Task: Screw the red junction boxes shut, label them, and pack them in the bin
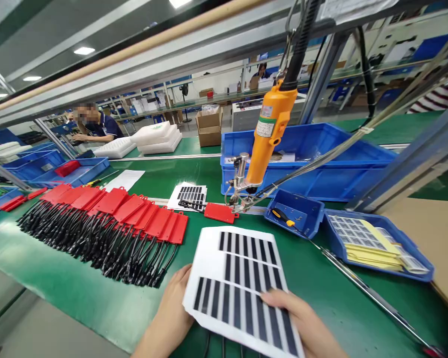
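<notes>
Close in front of me is a white label sheet (210, 248) with rows of black stickers; bare backing shows at its upper left. My left hand (174, 306) grips its left edge, fingers partly hidden behind it. On the right side, my right hand (300, 315) has its thumb on the stickers, its other fingers hidden beneath, so the sheet is held by both hands. Black cables show under its lower edge. Beyond it lie a red flat case (220, 213) with a black cable and a smaller stack of label sheets (186, 195).
An orange electric screwdriver (267, 134) hangs above the red case. Many red cases with black cables (123, 209) line the left of the green bench. Blue bins (306, 174) stand at right, one holding a screwdriver, another yellow-backed label sheets. A person (100, 124) sits across the line.
</notes>
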Demonstrator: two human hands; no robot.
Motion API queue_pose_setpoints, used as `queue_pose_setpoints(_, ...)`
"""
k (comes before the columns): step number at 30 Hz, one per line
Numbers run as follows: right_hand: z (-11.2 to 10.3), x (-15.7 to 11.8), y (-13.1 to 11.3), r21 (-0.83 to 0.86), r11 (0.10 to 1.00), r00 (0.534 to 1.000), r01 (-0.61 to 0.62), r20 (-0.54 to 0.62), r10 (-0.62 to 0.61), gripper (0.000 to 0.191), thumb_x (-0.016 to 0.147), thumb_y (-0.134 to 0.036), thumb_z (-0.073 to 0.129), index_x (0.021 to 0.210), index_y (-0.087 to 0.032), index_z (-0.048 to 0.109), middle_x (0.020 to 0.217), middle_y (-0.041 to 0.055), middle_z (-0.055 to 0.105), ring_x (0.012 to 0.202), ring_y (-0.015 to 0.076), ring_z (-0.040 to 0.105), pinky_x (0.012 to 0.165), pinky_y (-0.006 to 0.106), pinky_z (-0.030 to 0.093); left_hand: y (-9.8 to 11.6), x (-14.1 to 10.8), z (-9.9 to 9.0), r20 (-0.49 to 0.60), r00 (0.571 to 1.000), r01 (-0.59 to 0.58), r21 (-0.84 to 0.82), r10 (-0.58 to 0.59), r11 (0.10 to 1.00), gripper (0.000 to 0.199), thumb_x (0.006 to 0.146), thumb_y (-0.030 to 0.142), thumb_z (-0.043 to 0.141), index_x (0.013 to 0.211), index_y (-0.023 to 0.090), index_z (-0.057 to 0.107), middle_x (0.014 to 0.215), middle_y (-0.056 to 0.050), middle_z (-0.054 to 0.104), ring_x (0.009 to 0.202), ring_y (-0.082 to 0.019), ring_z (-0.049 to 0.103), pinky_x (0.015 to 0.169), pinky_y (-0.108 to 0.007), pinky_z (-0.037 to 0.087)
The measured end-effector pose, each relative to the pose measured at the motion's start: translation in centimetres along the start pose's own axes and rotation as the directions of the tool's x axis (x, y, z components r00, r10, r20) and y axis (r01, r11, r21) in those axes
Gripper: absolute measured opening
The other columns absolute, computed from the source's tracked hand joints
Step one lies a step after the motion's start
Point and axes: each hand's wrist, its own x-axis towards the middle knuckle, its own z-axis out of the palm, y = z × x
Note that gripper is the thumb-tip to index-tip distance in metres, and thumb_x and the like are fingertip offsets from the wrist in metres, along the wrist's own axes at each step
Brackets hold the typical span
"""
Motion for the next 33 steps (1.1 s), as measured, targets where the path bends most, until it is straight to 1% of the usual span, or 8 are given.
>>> queue_pose_setpoints(4,8.9,7.1,-4.1,-0.239,0.934,0.955,0.266,0.2,-0.22,0.034,0.07,-0.016,0.058,0.103,-0.013,0.059,0.086,0.0102,0.073,0.077,0.0231,0.071,0.074,0.037,0.059,-1.7,-2.5,-0.5,-0.018,0.999,0.034,0.098,-0.033,0.995,0.042,0.087,0.015,0.051,0.128,0.021,0.06,0.124,-0.013,0.064,0.111,-0.031,0.062,0.088,-0.045,0.057)
queue_pose_setpoints(8,11.9,12.7,-8.1,-0.375,0.822,0.898,0.428,0.283,-0.338,0.023,0.086,-0.03,0.056,0.102,-0.014,0.06,0.092,0.0097,0.072,0.085,0.0188,0.068,0.076,0.032,0.057,-2.0,-3.1,-1.1,0.058,0.998,0.03,0.15,-0.039,0.988,0.048,0.087,0.014,0.055,0.135,0.022,0.054,0.131,-0.012,0.061,0.117,-0.029,0.06,0.094,-0.043,0.055)
queue_pose_setpoints(15,3.0,10.2,-6.8,-0.798,0.323,0.803,0.508,0.304,-0.513,0.026,0.083,-0.026,0.061,0.103,-0.011,0.068,0.082,0.0083,0.067,0.069,0.0196,0.06,0.07,0.037,0.051,-1.7,-1.2,-0.8,0.172,0.985,-0.016,0.058,0.005,0.998,0.06,0.085,0.017,0.066,0.141,0.018,0.046,0.136,-0.014,0.056,0.124,-0.029,0.054,0.102,-0.044,0.049)
queue_pose_setpoints(19,-1.8,6.5,-3.3,-0.891,0.04,0.719,0.452,0.337,-0.607,0.031,0.09,-0.025,0.046,0.104,-0.013,0.07,0.097,0.0138,0.064,0.089,0.0279,0.06,0.087,0.049,0.047,-0.3,1.1,0.5,0.168,0.979,-0.133,0.099,0.115,0.986,0.062,0.084,0.029,0.071,0.139,0.015,0.047,0.135,-0.017,0.054,0.123,-0.032,0.053,0.1,-0.046,0.048)
queue_pose_setpoints(22,-3.3,5.3,-0.6,-0.891,-0.169,0.659,0.422,0.429,-0.618,0.038,0.094,-0.022,0.035,0.113,-0.016,0.068,0.113,0.014,0.062,0.104,0.0281,0.057,0.093,0.047,0.047,1.1,2.1,1.8,0.14,0.968,-0.22,0.081,0.208,0.972,0.078,0.076,0.052,0.075,0.137,0.013,0.048,0.132,-0.019,0.055,0.118,-0.033,0.054,0.098,-0.048,0.049)
queue_pose_setpoints(26,-3.5,5.9,2.5,-0.742,-0.641,0.511,0.196,0.635,-0.579,0.038,0.094,-0.018,0.039,0.122,-0.01,0.063,0.115,0.0159,0.063,0.101,0.0294,0.058,0.081,0.044,0.054,2.2,2.4,3.6,0.13,0.975,-0.191,0.099,0.178,0.976,0.098,0.066,0.072,0.07,0.137,0.008,0.048,0.126,-0.02,0.058,0.11,-0.036,0.056,0.096,-0.053,0.047)
queue_pose_setpoints(29,-3.2,6.5,3.7,-0.658,-0.748,0.466,0.082,0.689,-0.555,0.042,0.087,-0.01,0.041,0.122,-0.006,0.064,0.108,0.0162,0.066,0.091,0.0297,0.059,0.073,0.043,0.055,2.2,2.4,4.3,0.13,0.975,-0.193,0.094,0.18,0.977,0.097,0.07,0.077,0.062,0.137,0.008,0.049,0.127,-0.02,0.057,0.11,-0.036,0.054,0.099,-0.054,0.045)
queue_pose_setpoints(33,-3.2,6.8,3.4,-0.689,-0.703,0.461,0.177,0.689,-0.559,0.041,0.088,-0.012,0.042,0.122,-0.009,0.064,0.104,0.0139,0.067,0.09,0.0269,0.059,0.077,0.041,0.055,1.8,2.4,4.6,0.131,0.977,-0.174,0.038,0.167,0.984,0.099,0.072,0.08,0.056,0.142,0.01,0.044,0.128,-0.02,0.057,0.112,-0.036,0.054,0.099,-0.057,0.043)
